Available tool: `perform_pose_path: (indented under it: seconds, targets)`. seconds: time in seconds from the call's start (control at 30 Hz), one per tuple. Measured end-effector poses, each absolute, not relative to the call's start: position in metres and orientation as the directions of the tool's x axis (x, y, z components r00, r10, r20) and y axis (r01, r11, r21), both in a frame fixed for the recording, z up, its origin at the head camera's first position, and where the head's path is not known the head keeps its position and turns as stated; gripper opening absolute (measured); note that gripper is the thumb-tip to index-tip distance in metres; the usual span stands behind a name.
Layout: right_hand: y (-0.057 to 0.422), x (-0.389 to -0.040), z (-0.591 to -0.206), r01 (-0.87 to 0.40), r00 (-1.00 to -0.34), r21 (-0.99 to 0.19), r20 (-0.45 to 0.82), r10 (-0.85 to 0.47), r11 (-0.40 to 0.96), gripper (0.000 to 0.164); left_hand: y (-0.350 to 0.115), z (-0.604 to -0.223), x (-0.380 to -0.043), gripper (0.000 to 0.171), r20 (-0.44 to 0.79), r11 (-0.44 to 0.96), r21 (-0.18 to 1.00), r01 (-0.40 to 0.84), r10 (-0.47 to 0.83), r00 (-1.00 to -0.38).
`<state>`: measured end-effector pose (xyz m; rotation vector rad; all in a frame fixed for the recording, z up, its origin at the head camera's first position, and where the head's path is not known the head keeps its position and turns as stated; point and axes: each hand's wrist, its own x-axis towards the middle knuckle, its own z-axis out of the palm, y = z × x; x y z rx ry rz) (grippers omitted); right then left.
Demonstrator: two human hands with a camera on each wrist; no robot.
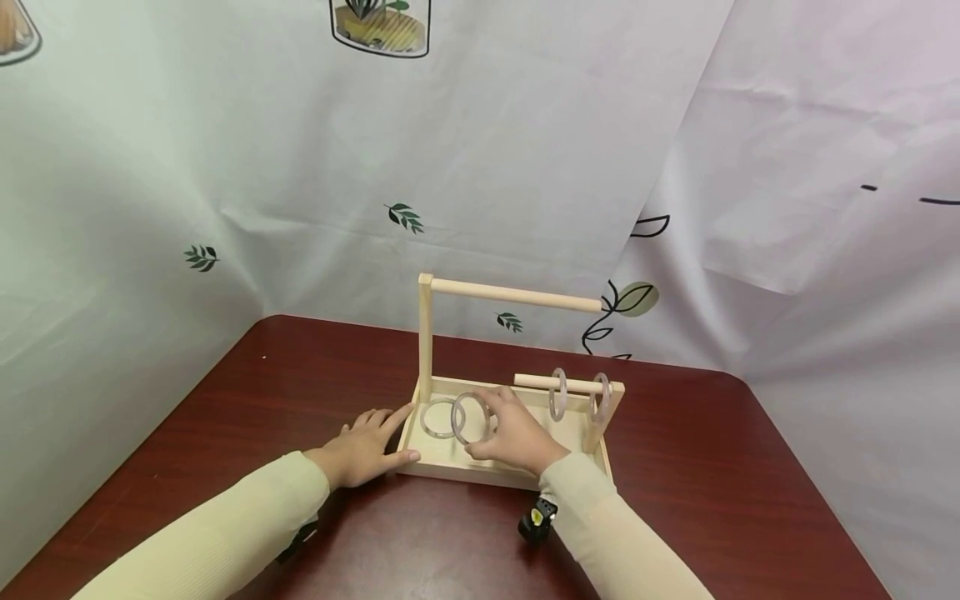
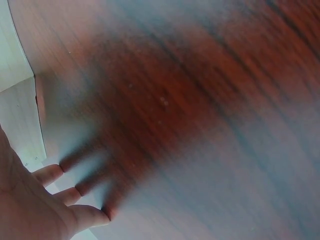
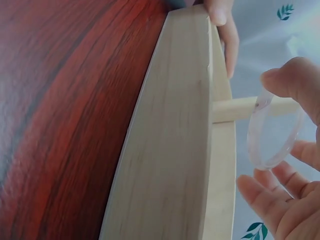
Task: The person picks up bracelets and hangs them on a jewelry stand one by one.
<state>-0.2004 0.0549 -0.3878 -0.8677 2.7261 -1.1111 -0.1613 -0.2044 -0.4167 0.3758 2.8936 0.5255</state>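
My right hand (image 1: 521, 429) holds a pale translucent bangle (image 1: 453, 419) upright over the tray of a wooden stand (image 1: 468, 474). In the right wrist view the thumb is on one edge of this bangle (image 3: 254, 134) and fingers are at the opposite edge. A second bangle (image 1: 423, 423) lies flat on the tray floor at the left, partly overlapped by the held one. Two more bangles, one inner (image 1: 552, 402) and one outer (image 1: 606, 393), hang on the short lower bar (image 1: 534, 381). With fingers spread, my left hand (image 1: 362, 448) rests against the tray's left end.
From the tray's left post (image 1: 425, 337) a long upper bar (image 1: 517, 294) runs rightward, its far end free. The lower bar comes off a shorter right post (image 1: 602, 417). Beneath is a dark red wooden table (image 1: 675, 500); white printed cloth (image 1: 495, 167) hangs behind and at the sides.
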Motion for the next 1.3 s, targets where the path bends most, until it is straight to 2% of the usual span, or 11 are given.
perform_pose_path:
  seconds: [0.67, 1.1, 1.3]
  targets:
    - [0.055, -0.186, -0.373, -0.427, -0.83, -0.824, 0.192, -0.524, 0.374, 0.077, -0.203, -0.417, -0.16, 0.084, -0.13, 0.902, 0.381, 0.202, 0.269, -0.954]
    - [0.059, -0.18, -0.348, -0.398, -0.841, -0.853, 0.194, -0.505, 0.336, 0.076, -0.203, -0.415, -0.16, 0.085, -0.144, 0.9, 0.385, 0.203, 0.276, -0.95]
    - [0.064, -0.182, -0.34, -0.406, -0.84, -0.869, 0.232, -0.49, 0.284, 0.073, -0.203, -0.415, -0.16, 0.086, -0.136, 0.899, 0.385, 0.209, 0.279, -0.95]
